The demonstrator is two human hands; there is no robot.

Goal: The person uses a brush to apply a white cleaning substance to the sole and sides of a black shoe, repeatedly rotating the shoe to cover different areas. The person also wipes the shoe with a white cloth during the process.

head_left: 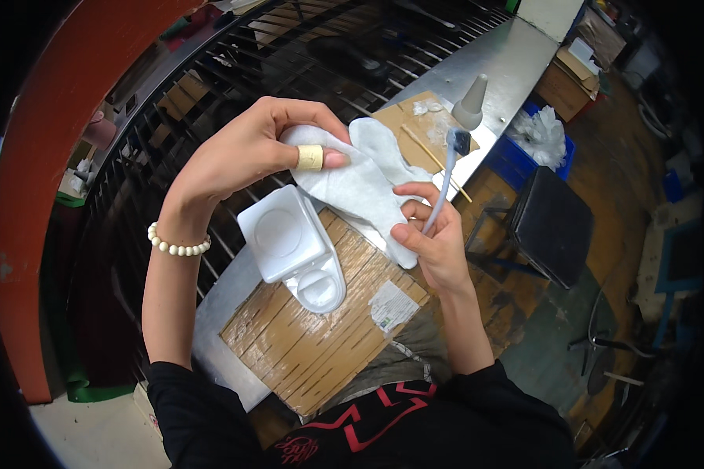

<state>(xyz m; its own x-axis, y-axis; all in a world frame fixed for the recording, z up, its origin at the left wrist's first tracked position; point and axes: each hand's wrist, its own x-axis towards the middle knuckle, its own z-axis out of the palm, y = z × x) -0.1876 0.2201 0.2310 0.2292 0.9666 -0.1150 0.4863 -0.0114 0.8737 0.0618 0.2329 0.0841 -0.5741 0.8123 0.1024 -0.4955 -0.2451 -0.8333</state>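
A white cloth (348, 184) is stretched between my two hands above the work surface. My left hand (242, 144) pinches its upper left part, with pale tape wrapped round the thumb. My right hand (438, 242) grips the cloth's lower right end. A small toothbrush-like brush (447, 181) with a pale handle and dark head also sticks up from the right hand's fingers. Just below the cloth, a glossy white plastic part (285, 234) with a square end and a smaller rounded end rests on a brown cardboard sheet (289, 344). Neither hand touches that part.
Beyond the cloth, a grey cone-shaped nozzle (471, 102) and a thin wooden stick (426, 150) stand and lie by another cardboard piece (397, 117). Dark slatted rollers (211, 102) run along the left. At the right are a blue bin (567, 160) with clear plastic and a black stool (555, 227).
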